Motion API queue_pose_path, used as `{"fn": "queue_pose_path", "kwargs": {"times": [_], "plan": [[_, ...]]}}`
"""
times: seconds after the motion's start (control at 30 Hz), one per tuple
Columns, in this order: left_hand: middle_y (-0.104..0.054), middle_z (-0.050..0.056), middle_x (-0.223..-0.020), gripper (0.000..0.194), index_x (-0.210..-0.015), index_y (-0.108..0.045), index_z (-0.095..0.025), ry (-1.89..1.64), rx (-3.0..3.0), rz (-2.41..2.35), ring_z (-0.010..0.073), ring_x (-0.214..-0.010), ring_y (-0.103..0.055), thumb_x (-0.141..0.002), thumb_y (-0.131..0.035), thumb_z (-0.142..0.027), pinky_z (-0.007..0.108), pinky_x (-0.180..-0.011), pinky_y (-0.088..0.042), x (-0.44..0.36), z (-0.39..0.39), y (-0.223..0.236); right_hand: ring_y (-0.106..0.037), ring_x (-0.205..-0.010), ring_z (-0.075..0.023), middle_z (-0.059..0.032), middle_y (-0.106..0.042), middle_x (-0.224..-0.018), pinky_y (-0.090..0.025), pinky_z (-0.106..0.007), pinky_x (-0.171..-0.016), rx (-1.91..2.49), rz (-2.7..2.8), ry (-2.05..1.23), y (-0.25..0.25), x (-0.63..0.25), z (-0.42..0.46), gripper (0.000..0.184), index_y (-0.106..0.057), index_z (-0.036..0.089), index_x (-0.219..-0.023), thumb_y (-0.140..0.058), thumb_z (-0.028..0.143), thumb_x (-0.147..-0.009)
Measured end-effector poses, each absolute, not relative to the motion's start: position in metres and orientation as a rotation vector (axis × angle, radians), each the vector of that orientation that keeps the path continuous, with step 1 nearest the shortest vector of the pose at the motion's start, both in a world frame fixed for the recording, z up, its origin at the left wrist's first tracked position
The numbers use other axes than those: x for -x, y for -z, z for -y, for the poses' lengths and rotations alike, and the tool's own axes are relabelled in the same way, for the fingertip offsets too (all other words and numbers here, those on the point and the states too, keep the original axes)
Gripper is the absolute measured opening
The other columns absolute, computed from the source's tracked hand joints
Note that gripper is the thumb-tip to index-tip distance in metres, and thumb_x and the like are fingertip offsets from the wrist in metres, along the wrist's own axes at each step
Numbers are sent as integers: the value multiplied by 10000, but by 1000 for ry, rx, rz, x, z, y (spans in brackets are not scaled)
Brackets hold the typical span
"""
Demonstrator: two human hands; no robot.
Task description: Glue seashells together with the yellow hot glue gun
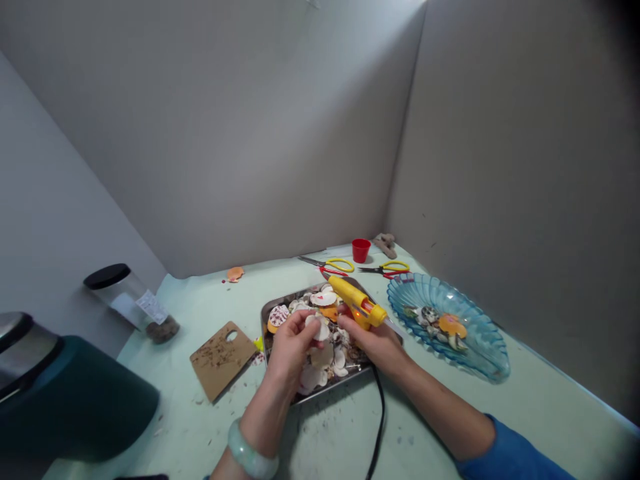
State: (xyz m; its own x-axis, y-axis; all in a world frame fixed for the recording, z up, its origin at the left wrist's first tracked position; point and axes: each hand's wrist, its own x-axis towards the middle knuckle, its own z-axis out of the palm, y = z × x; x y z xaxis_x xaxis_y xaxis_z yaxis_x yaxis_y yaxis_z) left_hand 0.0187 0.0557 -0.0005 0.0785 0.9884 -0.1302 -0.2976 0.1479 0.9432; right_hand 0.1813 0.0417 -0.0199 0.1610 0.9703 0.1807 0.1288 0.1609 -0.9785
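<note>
Head view: on the green bench [200, 427], a metal tray [345, 381] sits left of a blue dish [485, 353]. The right hand [374, 341] curls around a yellow glue gun [353, 297]; the left hand [294, 337] pinches a white shell [319, 327] above the tray's heaped shells [323, 355].

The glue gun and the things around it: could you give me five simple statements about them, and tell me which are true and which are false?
1. The right hand holds the yellow glue gun. True.
2. The left hand holds a pair of scissors. False: it holds a white shell.
3. The blue dish stands to the left of the metal tray. False: it stands to the right.
4. The red cup stands near the back of the table. True.
5. The pale green bracelet is on the right wrist. False: it is on the left one.
</note>
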Motion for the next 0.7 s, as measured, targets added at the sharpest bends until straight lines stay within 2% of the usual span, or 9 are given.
{"fn": "queue_pose_path", "kwargs": {"times": [0.07,0.17,0.23,0.33,0.43,0.53,0.7], "plan": [[-633,-17,-740,415,-924,-656,-165,-1268,-907,-1042,115,-570,-575,-611,-824,-379,215,-468,-463,-17,-56,1,-645,-658,-175,-26,-719,-790,-521,-300,-630,1189,1201,-1009,18,-184,-40,355,-713,198,-968,-717,491,-767],[-616,-27,-716,426,-1027,-630,-183,-1304,-950,-1070,116,-512,-570,-698,-752,-424,214,-425,-422,-15,-56,1,-494,-465,-95,20,-634,-627,-407,-235,-468,1018,1202,-1296,12,-189,-38,427,-681,172,-919,-718,563,-751],[-601,-38,-664,428,-1076,-613,-185,-1309,-983,-1074,105,-459,-527,-739,-710,-430,211,-408,-386,-14,-57,2,-448,-424,-77,26,-616,-582,-368,-224,-438,975,1251,-1417,7,-193,-38,470,-672,156,-871,-741,594,-712],[-575,-58,-587,451,-1123,-575,-188,-1342,-990,-1095,106,-434,-490,-740,-700,-389,208,-415,-367,-14,-57,3,-454,-423,-76,37,-593,-555,-355,-213,-428,1034,1315,-1474,4,-201,-38,442,-682,157,-838,-777,561,-686],[-561,-63,-547,382,-1043,-566,-190,-1361,-984,-1138,110,-428,-484,-732,-696,-368,204,-418,-357,-14,-59,3,-502,-474,-103,31,-593,-583,-390,-222,-444,1076,1373,-1423,6,-209,-39,341,-710,191,-856,-765,502,-728],[-571,-53,-557,327,-963,-572,-188,-1369,-968,-1165,102,-421,-475,-724,-694,-374,203,-410,-342,-14,-59,1,-515,-479,-119,23,-606,-587,-413,-237,-452,1103,1428,-1387,9,-214,-40,297,-734,219,-873,-748,488,-749],[-574,-53,-591,405,-1047,-595,-175,-1359,-939,-1150,96,-440,-469,-720,-701,-388,200,-406,-328,-14,-57,-3,-511,-473,-115,18,-628,-596,-404,-230,-448,1129,1531,-1361,10,-215,-39,256,-747,224,-862,-729,462,-770]]}}
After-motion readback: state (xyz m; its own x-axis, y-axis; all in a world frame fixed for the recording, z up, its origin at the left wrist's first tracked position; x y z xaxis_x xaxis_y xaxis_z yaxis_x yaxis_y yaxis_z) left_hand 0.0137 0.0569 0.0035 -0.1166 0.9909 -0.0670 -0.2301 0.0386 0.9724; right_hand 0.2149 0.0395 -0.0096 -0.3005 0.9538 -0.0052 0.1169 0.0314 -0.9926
